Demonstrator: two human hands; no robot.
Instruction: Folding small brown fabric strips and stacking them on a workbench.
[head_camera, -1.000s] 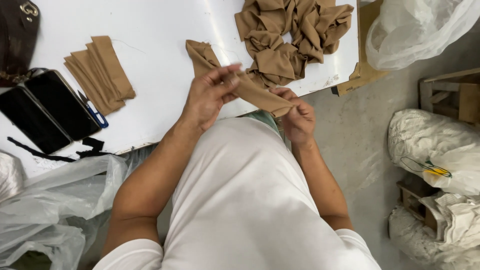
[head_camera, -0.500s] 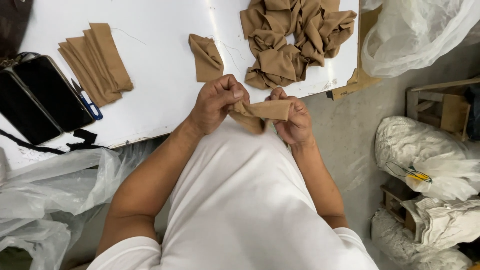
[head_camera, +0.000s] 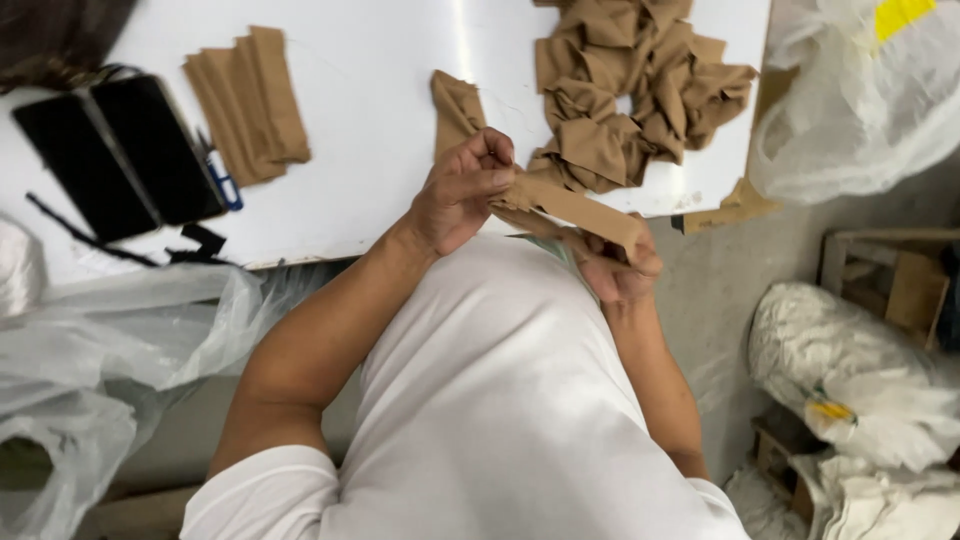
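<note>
Tan stocking-like fabric piece (head_camera: 570, 210), thin and stretchy, folded flat into a narrow band. Stretched taut at a slant, upper end pinched in the left hand (head_camera: 462, 190), lower end gripped by the right hand (head_camera: 617, 268). Held up just off the white table's near edge (head_camera: 380, 130), right over the white shirt.

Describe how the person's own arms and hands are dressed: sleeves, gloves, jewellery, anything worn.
Both arms are bare from short white T-shirt sleeves down. The left hand and right hand wear no gloves. No watch, bracelet or ring shows on either, though part of the right hand's fingers is hidden.
</note>
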